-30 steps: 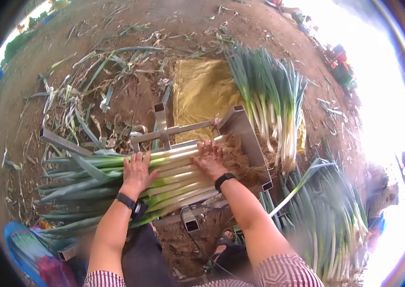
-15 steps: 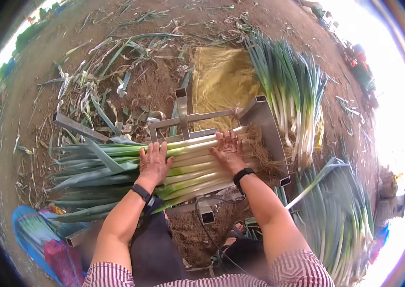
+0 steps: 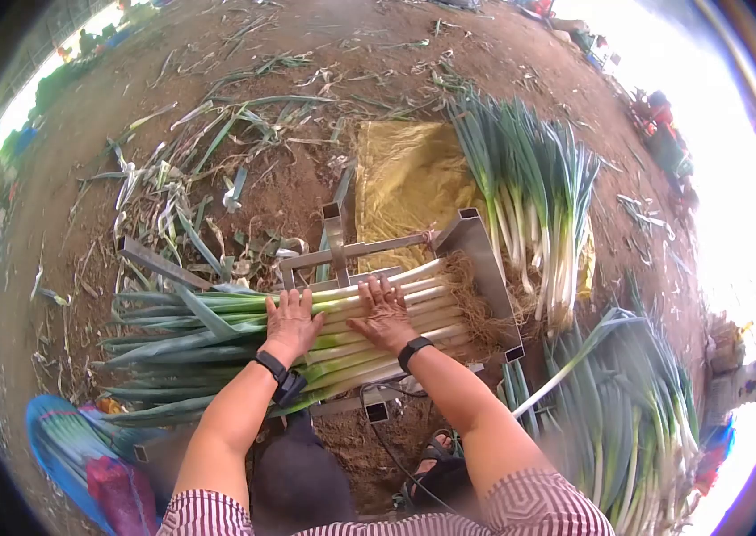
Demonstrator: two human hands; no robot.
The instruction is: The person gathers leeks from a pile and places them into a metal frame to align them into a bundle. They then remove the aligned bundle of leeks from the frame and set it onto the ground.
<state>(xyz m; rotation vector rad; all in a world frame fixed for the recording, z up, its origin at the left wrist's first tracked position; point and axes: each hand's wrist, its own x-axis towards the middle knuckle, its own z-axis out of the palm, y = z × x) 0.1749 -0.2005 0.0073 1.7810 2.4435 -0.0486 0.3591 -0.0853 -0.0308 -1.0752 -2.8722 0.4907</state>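
A thick layer of leeks [image 3: 427, 311] lies crosswise in front of me in a metal frame [image 3: 335, 243]. Their green leaves point left, and the roots [image 3: 483, 314] lie against the metal end plate at the right. Flat on the stalks, where green turns to white, rests my left hand [image 3: 293, 323], its fingers spread. My right hand [image 3: 383, 314] also lies open on the white stalks, a short way to the right. Neither hand is wrapped round a leek. Both wrists carry dark bands.
Behind the frame, a yellow sheet [image 3: 405, 179] lies on the soil, with a pile of leeks [image 3: 525, 179] at its right. More leeks [image 3: 624, 393] lie at my right. Leaf scraps [image 3: 159, 192] litter the ground. A blue-edged bag [image 3: 61, 460] sits at the lower left.
My right hand has slid left along the stalks, away from the roots and closer to my left hand. My left hand stays at about the same place on the leeks. The view has shifted slightly.
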